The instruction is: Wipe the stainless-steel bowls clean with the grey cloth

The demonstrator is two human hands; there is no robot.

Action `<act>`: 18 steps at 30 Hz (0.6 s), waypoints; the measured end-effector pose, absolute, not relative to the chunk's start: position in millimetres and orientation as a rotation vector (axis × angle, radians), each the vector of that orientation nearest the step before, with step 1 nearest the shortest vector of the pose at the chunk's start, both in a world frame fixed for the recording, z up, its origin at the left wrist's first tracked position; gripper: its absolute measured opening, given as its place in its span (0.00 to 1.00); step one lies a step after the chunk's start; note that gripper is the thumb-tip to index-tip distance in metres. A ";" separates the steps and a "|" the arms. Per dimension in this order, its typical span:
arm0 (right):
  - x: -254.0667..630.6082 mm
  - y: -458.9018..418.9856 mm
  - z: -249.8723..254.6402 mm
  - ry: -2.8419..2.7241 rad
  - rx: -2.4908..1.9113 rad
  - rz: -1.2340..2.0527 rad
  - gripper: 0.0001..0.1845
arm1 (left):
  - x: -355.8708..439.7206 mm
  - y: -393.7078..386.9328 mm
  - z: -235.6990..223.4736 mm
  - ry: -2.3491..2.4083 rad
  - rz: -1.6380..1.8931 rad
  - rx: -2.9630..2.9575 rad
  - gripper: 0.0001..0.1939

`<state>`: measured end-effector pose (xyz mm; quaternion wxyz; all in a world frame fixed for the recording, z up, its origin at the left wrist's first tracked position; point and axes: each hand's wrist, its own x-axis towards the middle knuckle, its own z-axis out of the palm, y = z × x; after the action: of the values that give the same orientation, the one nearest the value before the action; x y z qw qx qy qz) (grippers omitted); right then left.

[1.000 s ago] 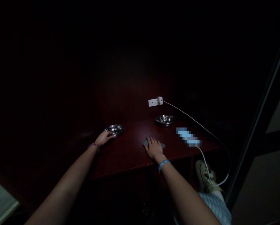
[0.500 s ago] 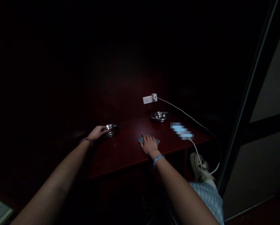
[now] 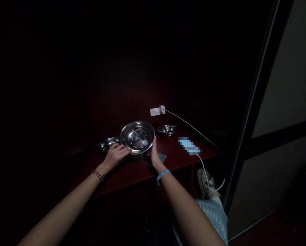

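Observation:
A shiny steel bowl (image 3: 137, 136) is held up off the desk, tilted so its inside faces me. My left hand (image 3: 115, 156) pinches its lower left rim between thumb and fingers. On the right side, my right hand (image 3: 155, 154) grips the rim with the thumb along the edge and the fingers behind. Another steel bowl (image 3: 107, 144) rests on the desk just behind my left hand. The grey-blue cloth (image 3: 162, 157) lies on the desk beside my right hand, partly hidden by it.
A third steel bowl (image 3: 167, 130) stands at the back of the dark red desk (image 3: 132, 174). A blurred-out phone (image 3: 189, 146) lies to the right, its white cable (image 3: 193, 128) running to a charger in the wall socket (image 3: 155, 111). My foot in a clog (image 3: 206, 182) is below.
My left hand has lifted the top bowl from the stack and moved right. My right hand has left the cloth and taken the bowl's right side. The view has shifted slightly.

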<state>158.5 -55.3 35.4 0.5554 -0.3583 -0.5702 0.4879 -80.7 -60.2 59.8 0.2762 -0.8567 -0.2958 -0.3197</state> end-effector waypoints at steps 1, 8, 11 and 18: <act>156.9 -55.3 37.4 -1.234 -0.707 1.287 0.50 | -76.5 -64.8 55.6 -0.747 -0.860 -2.273 0.15; 153.7 -44.1 30.3 -0.890 -0.663 1.451 0.21 | -73.9 -64.1 52.1 -0.783 -0.761 -2.350 0.16; 158.4 -29.3 21.7 -0.766 -0.687 1.339 0.13 | -66.3 -60.1 42.6 -1.047 -0.947 -2.282 0.20; 179.6 -10.0 10.0 -0.687 -0.751 1.187 0.11 | -15.3 -38.6 18.9 -1.366 -1.795 -2.310 0.67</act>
<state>179.6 -10.0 10.0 0.7096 -0.3383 -0.3097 0.5349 -15.3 -38.6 18.9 -0.0436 -0.7149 -0.4227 -0.5553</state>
